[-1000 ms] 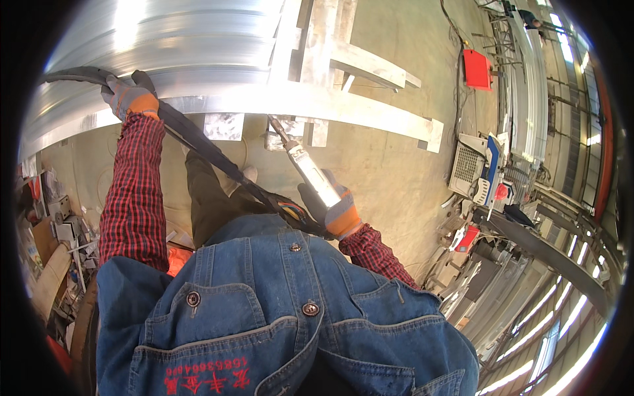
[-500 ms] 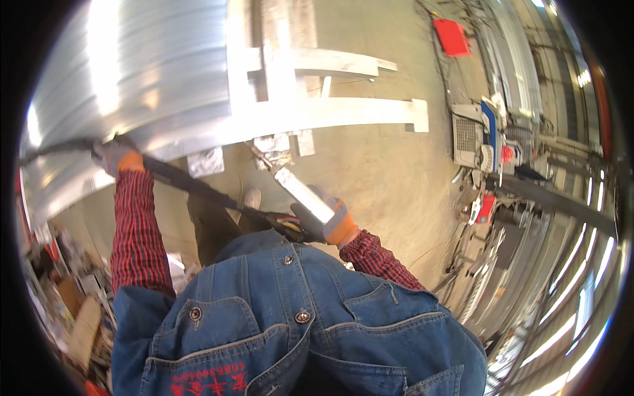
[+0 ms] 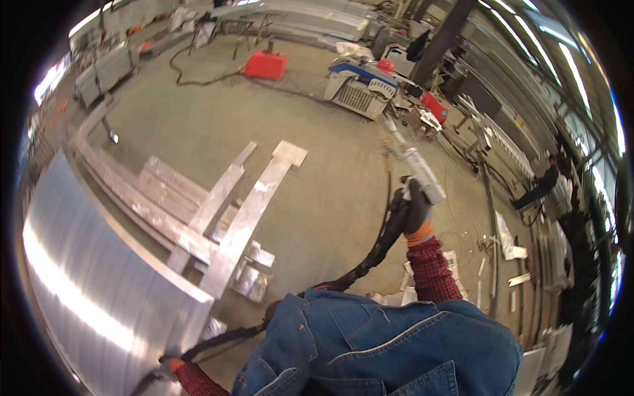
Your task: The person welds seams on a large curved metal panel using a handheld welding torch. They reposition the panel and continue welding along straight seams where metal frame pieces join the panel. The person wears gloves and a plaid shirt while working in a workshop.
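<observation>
In the right half of the frame, at about middle height, our right hand [image 3: 417, 210] holds the tool [image 3: 424, 177]. The grip of this hand is closed around the silver body, and the thin nozzle points toward the upper part of the frame. From this hand, the black cable [image 3: 370, 261] goes down to the lower middle, along the upper edge of our blue jacket [image 3: 403, 336], and further to the lower left.

There our left hand [image 3: 174, 367] touches the cable, just beside the shiny sheet [image 3: 86, 277]. Its fingers are too small and dark, so we cannot tell how its grip stands.

Left of the centre, we see pale metal bars [image 3: 244, 228] near the sheet. On the floor [image 3: 317, 178], at the upper middle, are a red box [image 3: 266, 66] and, to its right, a blue-and-white machine [image 3: 360, 89]. Another person [image 3: 547, 181] is at the right.
</observation>
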A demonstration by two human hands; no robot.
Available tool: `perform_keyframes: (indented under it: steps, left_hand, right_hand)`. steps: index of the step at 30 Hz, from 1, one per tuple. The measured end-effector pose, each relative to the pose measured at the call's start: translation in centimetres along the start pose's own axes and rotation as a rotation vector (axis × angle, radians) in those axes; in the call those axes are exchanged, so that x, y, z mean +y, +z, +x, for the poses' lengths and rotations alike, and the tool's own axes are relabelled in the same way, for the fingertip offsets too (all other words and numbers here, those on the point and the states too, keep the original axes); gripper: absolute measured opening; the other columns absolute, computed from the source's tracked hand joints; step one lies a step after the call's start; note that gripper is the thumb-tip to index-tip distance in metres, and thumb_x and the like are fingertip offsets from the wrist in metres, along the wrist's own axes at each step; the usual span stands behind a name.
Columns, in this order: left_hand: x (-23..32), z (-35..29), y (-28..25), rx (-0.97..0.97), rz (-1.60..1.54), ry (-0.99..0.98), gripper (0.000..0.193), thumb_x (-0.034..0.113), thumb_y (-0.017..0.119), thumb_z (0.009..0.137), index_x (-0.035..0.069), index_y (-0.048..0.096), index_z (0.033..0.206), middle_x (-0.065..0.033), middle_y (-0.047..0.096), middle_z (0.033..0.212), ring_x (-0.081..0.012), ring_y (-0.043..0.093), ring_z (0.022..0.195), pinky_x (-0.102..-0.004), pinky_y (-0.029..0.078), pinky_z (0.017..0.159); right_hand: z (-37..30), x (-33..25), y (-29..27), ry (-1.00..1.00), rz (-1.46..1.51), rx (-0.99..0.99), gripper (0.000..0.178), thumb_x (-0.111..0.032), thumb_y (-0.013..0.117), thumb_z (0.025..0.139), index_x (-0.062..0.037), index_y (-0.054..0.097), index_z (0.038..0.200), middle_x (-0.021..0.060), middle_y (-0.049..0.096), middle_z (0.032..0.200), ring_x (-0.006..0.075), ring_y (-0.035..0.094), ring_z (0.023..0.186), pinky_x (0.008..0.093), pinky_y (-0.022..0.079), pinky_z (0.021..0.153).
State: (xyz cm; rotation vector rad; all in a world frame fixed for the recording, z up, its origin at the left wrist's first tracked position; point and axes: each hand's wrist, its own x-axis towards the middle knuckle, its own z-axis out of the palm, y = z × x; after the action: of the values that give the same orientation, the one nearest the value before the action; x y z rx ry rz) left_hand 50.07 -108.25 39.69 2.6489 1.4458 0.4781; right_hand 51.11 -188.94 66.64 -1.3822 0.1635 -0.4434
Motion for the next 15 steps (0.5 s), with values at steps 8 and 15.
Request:
perform_keyframes:
  steps: [8,15]
  left_hand:
    - [7.2,-3.1,-6.8,0.002,-0.207,0.255,0.034,0.031,0.065,0.102,0.002,0.081,0.108,-0.0192,0.081,0.105,-0.035,0.077,0.1,-0.0452,0.06,0.094]
    - [10.3,-14.0,-10.5,-0.068,-0.336,0.365,0.032,0.028,0.068,0.101,0.001,0.079,0.113,-0.0204,0.079,0.105,-0.036,0.076,0.099,-0.0459,0.059,0.091]
  right_hand:
    - [3.5,0.7,-7.9,0.095,0.477,0.304,0.034,-0.045,0.073,0.104,-0.0128,0.066,0.111,0.0019,0.065,0.071,0.0158,0.062,0.053,0.0299,0.053,0.05]
    - [8.4,6.7,-6.9,0.197,0.616,0.336,0.036,-0.048,0.074,0.103,-0.0133,0.065,0.11,0.002,0.063,0.071,0.0156,0.061,0.056,0.0302,0.053,0.052]
